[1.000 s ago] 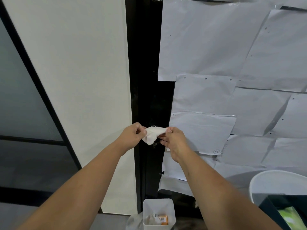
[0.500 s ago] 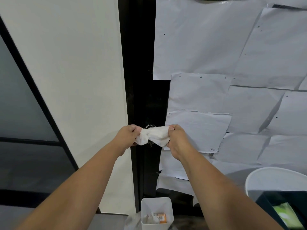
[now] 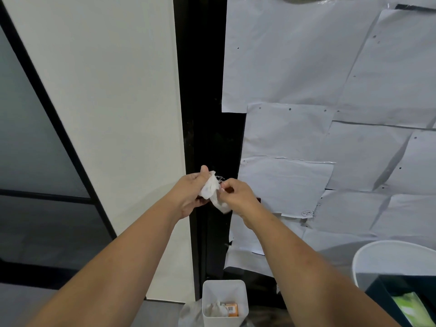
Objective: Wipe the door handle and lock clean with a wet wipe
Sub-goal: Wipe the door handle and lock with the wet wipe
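Observation:
A crumpled white wet wipe (image 3: 211, 191) hangs between both my hands in front of the black door frame (image 3: 207, 114). My left hand (image 3: 191, 193) grips its upper part, thumb up. My right hand (image 3: 238, 194) pinches its lower right part with curled fingers. Just behind the wipe a small metal lock part (image 3: 220, 178) shows on the dark door edge. The handle itself is hidden behind my hands.
Grey paper sheets (image 3: 318, 114) cover the door to the right. A white wall panel (image 3: 113, 102) stands to the left. Below sit a small white bin (image 3: 224, 300) with used wipes, a white bucket rim (image 3: 377, 249) and a dark box (image 3: 405, 300).
The wipe was stretched sideways between my hands half a second ago; now it is bunched and hangs more upright, with my hands closer together and my left thumb raised.

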